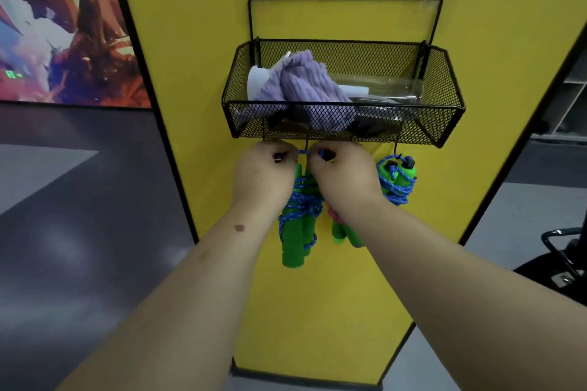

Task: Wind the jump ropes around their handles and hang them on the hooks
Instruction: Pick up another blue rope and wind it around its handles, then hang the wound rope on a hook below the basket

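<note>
Two bare forearms reach up and forward from the bottom of the view toward a yellow wall panel (317,311). The left hand (263,176) and the right hand (344,176) sit close together just under a black wire mesh basket (444,117), backs toward the camera. Each hand pinches one end of a short stretch of blue rope (304,152) pulled level between them, right at a thin black hook (306,144) that drops from the basket's underside. Below the hands hangs a jump rope bundle (297,225): two green foam handles side by side with blue cord wound around their middle, lying against the panel. Just to its right, partly hidden behind the right wrist, a second bundle (341,233) shows green handles and a bit of pink. Farther right, a third bundle (397,179) of green handles wrapped in blue cord hangs from another hook (396,146) under the basket. Inside the basket lie a crumpled lilac towel (305,82), a white object (255,79) at the left and a clear plastic bottle (390,89) on its side. To the far left, a colourful painted mural (57,25) covers the wall above a grey floor (79,200).
</note>
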A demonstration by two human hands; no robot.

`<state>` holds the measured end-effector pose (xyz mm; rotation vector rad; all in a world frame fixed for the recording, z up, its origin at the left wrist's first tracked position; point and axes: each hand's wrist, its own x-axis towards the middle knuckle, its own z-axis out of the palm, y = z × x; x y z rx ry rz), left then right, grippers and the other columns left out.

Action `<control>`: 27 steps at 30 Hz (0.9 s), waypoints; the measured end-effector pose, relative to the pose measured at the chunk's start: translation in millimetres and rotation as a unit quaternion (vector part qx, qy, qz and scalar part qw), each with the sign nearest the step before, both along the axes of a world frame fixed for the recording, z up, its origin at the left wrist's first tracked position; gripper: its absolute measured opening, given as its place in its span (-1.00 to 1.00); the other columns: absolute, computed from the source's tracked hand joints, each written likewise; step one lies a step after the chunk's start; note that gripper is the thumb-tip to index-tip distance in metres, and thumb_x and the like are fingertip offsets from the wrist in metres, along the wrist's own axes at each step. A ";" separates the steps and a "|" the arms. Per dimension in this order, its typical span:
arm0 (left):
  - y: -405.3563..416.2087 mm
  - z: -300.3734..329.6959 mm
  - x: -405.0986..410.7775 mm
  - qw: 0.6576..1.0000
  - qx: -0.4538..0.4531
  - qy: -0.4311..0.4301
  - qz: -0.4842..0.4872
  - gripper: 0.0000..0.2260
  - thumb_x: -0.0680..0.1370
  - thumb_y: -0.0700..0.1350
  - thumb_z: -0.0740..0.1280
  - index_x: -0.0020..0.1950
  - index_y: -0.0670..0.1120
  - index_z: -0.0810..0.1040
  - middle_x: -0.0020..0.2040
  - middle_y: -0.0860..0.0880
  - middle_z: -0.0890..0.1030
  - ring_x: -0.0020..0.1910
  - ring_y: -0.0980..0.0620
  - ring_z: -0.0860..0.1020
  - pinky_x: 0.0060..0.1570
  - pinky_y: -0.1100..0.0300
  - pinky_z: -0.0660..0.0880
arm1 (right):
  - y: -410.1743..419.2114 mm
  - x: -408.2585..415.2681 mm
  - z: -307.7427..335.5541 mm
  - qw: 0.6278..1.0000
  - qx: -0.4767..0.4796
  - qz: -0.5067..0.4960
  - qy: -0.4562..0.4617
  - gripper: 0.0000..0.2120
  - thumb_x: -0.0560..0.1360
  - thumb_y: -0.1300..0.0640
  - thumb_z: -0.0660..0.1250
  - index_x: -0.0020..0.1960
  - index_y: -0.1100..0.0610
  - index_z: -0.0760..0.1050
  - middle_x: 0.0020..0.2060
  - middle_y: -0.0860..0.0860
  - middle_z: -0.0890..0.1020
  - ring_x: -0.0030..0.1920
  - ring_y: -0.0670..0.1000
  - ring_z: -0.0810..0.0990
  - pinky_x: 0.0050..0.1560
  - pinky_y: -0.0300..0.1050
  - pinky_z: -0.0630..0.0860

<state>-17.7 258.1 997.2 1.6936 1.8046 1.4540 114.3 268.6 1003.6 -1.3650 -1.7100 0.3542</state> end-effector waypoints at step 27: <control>-14.8 -60.7 5.4 0.991 0.083 0.109 -0.004 -0.63 0.67 -0.16 0.25 0.48 -0.05 0.50 0.43 -0.03 0.54 0.39 -0.04 0.49 0.34 0.16 0.45 | -19.5 1.4 -28.8 0.988 0.086 -0.013 -0.128 -0.63 0.41 0.20 0.28 0.21 0.19 0.56 0.08 0.17 0.65 0.11 0.25 0.56 0.12 0.12 0.52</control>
